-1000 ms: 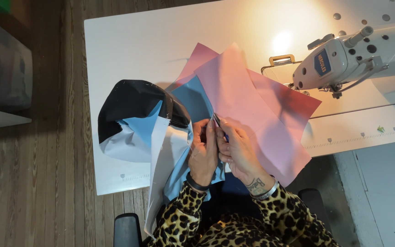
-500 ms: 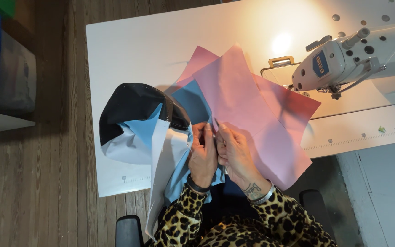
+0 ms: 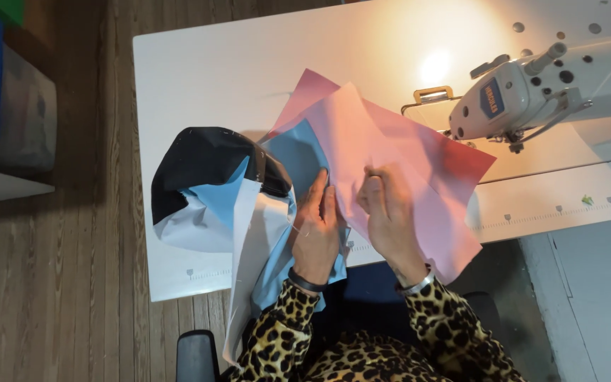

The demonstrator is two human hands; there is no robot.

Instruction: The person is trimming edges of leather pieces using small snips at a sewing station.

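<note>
A pink fabric sheet [image 3: 404,163] lies across a white sewing table [image 3: 213,78], overlapping a blue fabric piece [image 3: 298,155]. My left hand [image 3: 316,226] rests flat, fingers stretched, along the edge where blue and pink meet. My right hand [image 3: 385,209] is curled on the pink fabric, pinching it close beside the left hand. A bundle of black, light blue and white fabric [image 3: 210,187] sits left of my hands and hangs over the table's front edge. Whether my right fingers hold anything small is hidden.
A white industrial sewing machine [image 3: 532,99] stands at the right, its lamp lighting the table. A darker pink sheet [image 3: 472,159] lies under the pink one. Wooden floor [image 3: 86,283] and storage bins [image 3: 8,106] are on the left. A chair arm [image 3: 196,354] shows below.
My hands were pressed together over the seam with a thin metal tool between them. Now they are slightly apart, the left flattened out, and the tool is out of sight.
</note>
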